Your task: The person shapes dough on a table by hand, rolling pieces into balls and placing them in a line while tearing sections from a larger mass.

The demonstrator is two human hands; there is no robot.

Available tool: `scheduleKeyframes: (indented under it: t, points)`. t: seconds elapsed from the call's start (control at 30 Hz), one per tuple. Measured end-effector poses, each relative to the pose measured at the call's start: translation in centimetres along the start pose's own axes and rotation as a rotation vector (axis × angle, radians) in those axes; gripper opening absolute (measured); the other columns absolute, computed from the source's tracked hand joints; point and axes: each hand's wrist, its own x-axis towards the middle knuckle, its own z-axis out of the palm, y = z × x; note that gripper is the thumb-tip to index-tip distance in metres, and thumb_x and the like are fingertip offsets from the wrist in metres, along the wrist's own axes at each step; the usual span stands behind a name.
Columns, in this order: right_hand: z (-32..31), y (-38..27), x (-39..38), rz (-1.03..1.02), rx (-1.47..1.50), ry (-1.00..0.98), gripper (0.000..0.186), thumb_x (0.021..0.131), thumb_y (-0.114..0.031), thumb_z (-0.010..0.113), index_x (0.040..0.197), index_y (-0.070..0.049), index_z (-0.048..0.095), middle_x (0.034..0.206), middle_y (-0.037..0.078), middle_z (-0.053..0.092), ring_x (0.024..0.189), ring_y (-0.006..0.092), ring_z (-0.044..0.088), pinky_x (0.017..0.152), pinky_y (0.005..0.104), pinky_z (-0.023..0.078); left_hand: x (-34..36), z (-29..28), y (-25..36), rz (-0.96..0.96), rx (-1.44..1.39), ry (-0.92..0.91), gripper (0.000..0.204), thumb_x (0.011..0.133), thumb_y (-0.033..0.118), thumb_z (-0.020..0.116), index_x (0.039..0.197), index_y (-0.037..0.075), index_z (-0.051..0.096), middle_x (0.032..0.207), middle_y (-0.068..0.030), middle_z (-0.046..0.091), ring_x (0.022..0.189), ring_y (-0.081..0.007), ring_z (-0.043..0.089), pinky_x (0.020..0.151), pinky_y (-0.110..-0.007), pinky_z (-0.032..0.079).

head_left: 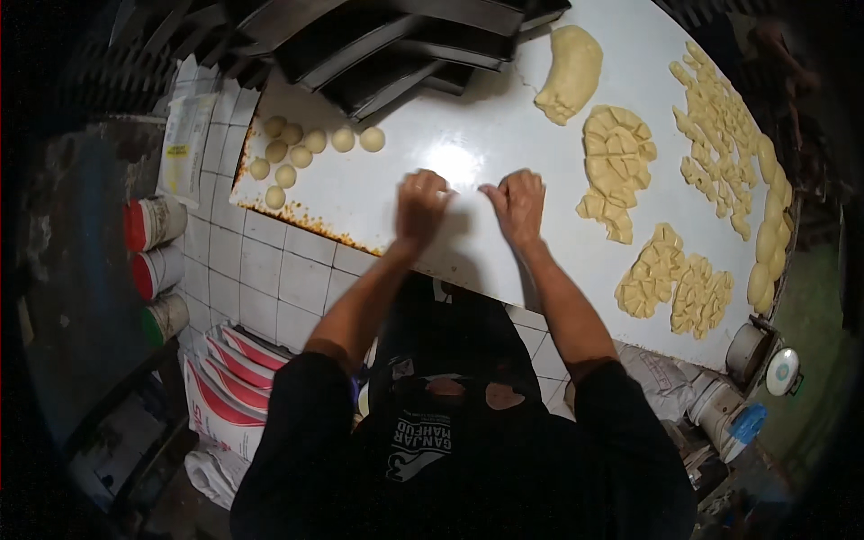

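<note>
Your left hand (423, 209) and right hand (519, 205), fingers curled, can't tell if pinching, seem between shaping rounds; next likely calls for cut dough (618, 148).

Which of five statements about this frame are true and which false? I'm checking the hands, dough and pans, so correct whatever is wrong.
1. The left hand and right hand are apart, both over the white table. True.
2. The small round dough balls lie to the right of the right hand. False: they lie to the left of the left hand.
3. Dark pans are piled at the far side of the table. True.
4. The large smooth dough piece lies on the floor. False: it lies on the table, beyond the right hand.
5. The right hand grips a rolling pin. False: its fingers are curled and no pin shows.
</note>
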Motion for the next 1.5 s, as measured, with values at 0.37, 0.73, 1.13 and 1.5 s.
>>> scheduleKeyframes:
  t: [0.37, 0.73, 1.13, 1.5]
  points:
    - [2.1, -10.9, 11.2, 0.315, 0.509, -0.1, 0.05, 0.095, -0.03, 0.082, 0.125, 0.005, 0.063, 0.117, 0.026, 0.072, 0.104, 0.0431, 0.07, 0.095, 0.0463, 0.056, -1.3, -5.1, -0.9, 0.161, -0.386, -0.076, 0.022, 0.093, 0.009, 0.073, 0.113, 0.001, 0.068, 0.117, -0.0101, 0.068, 0.109, -0.0307, 0.065, 0.095, -0.046, 0.054]
    - [6.7, -9.3, 6.3, -0.271, -0.064, -0.037, 0.027, 0.085, -0.024, 0.085, 0.09, -0.007, 0.064, 0.097, 0.014, 0.067, 0.094, 0.038, 0.06, 0.081, 0.0514, 0.044, -6.5, -11.1, -5.9, -0.018, -0.325, -0.083, 0.031, 0.092, 0.006, 0.074, 0.121, -0.001, 0.067, 0.119, -0.0165, 0.07, 0.111, -0.0372, 0.066, 0.1, -0.048, 0.053]
    - [7.9, -9.8, 1.4, -0.121, 0.048, -0.062, 0.021, 0.097, -0.018, 0.075, 0.107, -0.003, 0.065, 0.108, 0.02, 0.063, 0.104, 0.0399, 0.057, 0.09, 0.0533, 0.044, -11.0, -10.7, -4.6, 0.048, -0.133, -0.106, 0.018, 0.096, 0.004, 0.069, 0.113, 0.0, 0.069, 0.114, -0.0173, 0.07, 0.109, -0.0369, 0.069, 0.094, -0.047, 0.058]
    - [6.0, -25.8, 13.9, -0.22, 0.284, -0.128, 0.047, 0.102, -0.014, 0.072, 0.144, 0.0, 0.055, 0.119, 0.021, 0.068, 0.104, 0.0369, 0.07, 0.086, 0.0452, 0.059, -6.6, -17.6, -14.8, -0.313, -0.381, 0.209, 0.022, 0.095, 0.002, 0.07, 0.117, 0.001, 0.069, 0.106, -0.0173, 0.069, 0.093, -0.038, 0.068, 0.083, -0.045, 0.057]
